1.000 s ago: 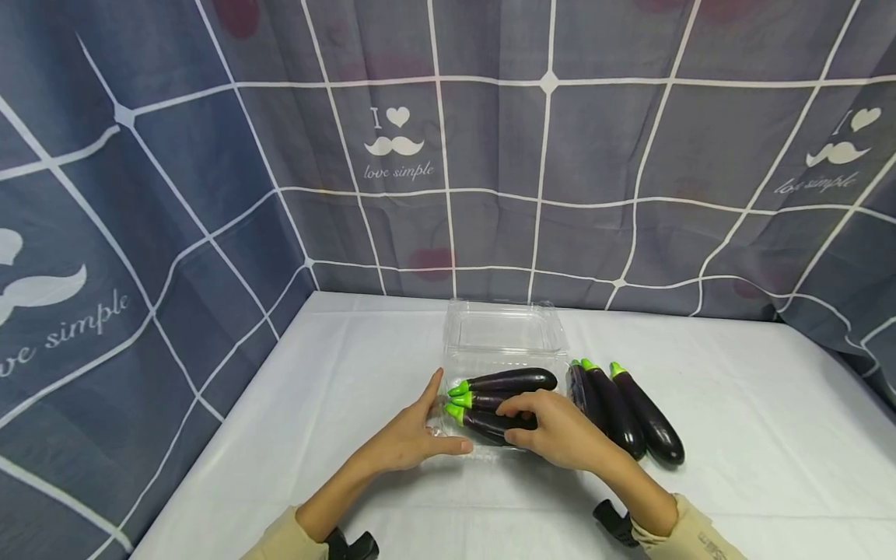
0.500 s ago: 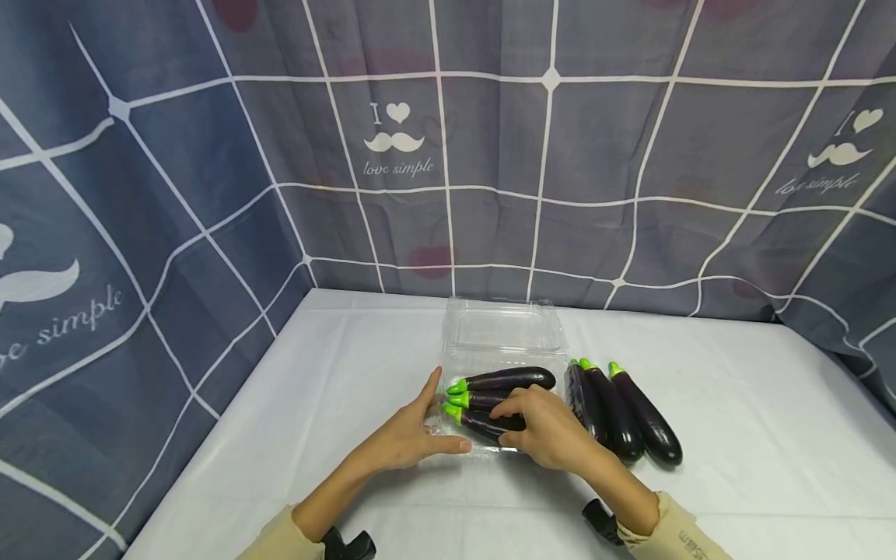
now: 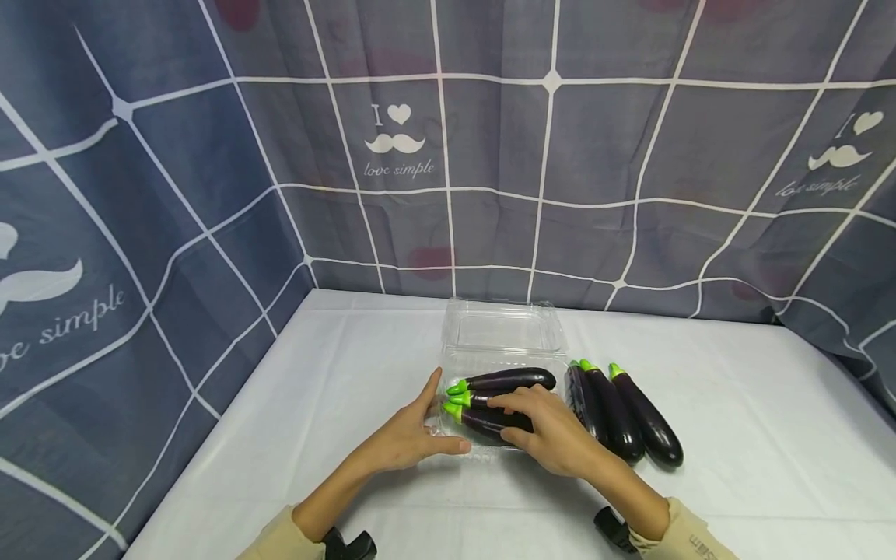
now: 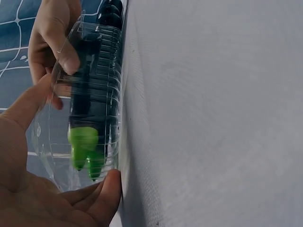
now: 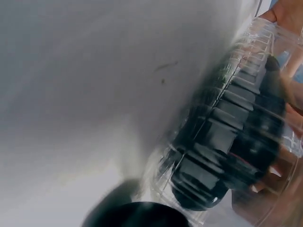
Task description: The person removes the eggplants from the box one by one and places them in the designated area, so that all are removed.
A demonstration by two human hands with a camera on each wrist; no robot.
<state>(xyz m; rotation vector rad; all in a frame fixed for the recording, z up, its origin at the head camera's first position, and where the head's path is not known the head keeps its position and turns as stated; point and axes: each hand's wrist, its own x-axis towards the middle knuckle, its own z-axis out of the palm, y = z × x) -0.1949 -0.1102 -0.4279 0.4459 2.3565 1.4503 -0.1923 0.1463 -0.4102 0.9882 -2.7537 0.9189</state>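
At the left end of the clear container (image 3: 483,362), the left hand (image 3: 413,439) touches the wall with thumb and fingers spread, clasping nothing. Inside lie the far eggplant (image 3: 514,379), the middle eggplant (image 3: 481,400) and the near eggplant (image 3: 483,422), stems leftward; the lid (image 3: 504,327) is folded back behind them. The right hand (image 3: 556,432) appears to grasp the near eggplant. Just right of the container, three loose eggplants (image 3: 616,412) lie on the white cloth (image 3: 756,404). Half the visible eggplants seem placed; three remain outside, the lid not yet closed.
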